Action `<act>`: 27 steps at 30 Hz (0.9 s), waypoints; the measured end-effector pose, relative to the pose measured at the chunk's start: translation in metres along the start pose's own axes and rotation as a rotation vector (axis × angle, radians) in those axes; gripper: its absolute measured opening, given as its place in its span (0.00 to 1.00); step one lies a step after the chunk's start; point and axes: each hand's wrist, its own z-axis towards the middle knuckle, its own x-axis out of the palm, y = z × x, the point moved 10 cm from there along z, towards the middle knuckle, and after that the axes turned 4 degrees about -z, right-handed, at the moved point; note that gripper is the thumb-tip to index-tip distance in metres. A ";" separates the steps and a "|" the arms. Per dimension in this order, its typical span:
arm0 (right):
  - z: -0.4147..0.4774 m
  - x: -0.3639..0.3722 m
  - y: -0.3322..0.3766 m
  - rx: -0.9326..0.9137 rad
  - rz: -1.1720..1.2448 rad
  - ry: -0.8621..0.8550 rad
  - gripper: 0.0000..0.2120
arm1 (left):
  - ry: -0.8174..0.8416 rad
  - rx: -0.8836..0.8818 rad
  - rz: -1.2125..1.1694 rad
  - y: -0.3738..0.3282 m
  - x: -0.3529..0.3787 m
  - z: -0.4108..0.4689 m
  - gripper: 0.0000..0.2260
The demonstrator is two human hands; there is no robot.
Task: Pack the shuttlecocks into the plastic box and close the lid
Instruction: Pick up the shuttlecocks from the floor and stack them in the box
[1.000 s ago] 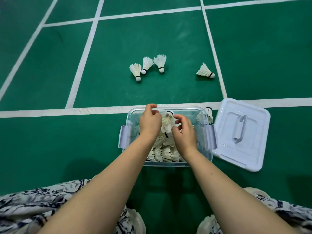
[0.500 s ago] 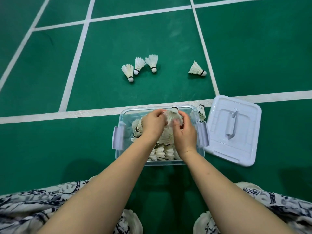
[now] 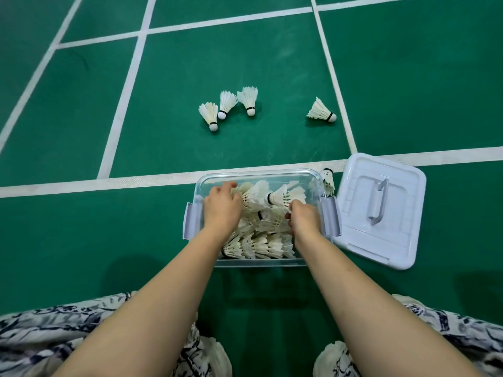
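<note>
Two hands reach inside the open plastic box (image 3: 261, 263): left hand (image 3: 221, 210) and right hand (image 3: 303, 220), fingers curled, flank the topmost shuttlecock (image 3: 275, 197) of the pile; grip cannot be confirmed. Lid (image 3: 402, 213) lies just right of the box; three clustered shuttlecocks (image 3: 226, 103) and a lone shuttlecock (image 3: 321, 112) lie on the floor (image 3: 190, 131) beyond.

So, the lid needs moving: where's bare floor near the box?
Green floor is bare left of the clear plastic box and beyond it, up to three white shuttlecocks. Right is crowded: pale lilac lid, another shuttlecock.
</note>
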 end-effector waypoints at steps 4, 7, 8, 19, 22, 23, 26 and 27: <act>0.002 0.010 0.010 0.011 -0.111 0.106 0.07 | 0.094 0.067 0.008 0.001 0.023 -0.011 0.19; 0.006 0.017 0.015 0.033 -0.126 0.171 0.10 | 0.120 0.107 0.042 -0.005 0.034 -0.013 0.21; 0.008 0.019 0.016 0.036 -0.162 0.185 0.10 | 0.122 0.115 0.064 -0.007 0.036 -0.014 0.22; 0.007 -0.002 0.053 -0.316 -0.439 -0.140 0.20 | 0.129 0.132 0.237 -0.013 0.053 -0.010 0.22; -0.016 0.001 0.056 -0.541 -0.417 -0.191 0.18 | 0.107 0.109 0.277 -0.017 0.052 -0.008 0.19; -0.020 0.003 0.054 -0.569 -0.403 -0.180 0.16 | 0.099 0.106 0.292 -0.018 0.052 -0.008 0.19; -0.009 0.014 0.041 -0.474 -0.510 -0.086 0.13 | 0.097 0.085 0.340 -0.022 0.056 -0.004 0.17; -0.003 0.017 0.037 -0.434 -0.590 -0.059 0.12 | 0.099 0.074 0.356 -0.022 0.058 -0.002 0.17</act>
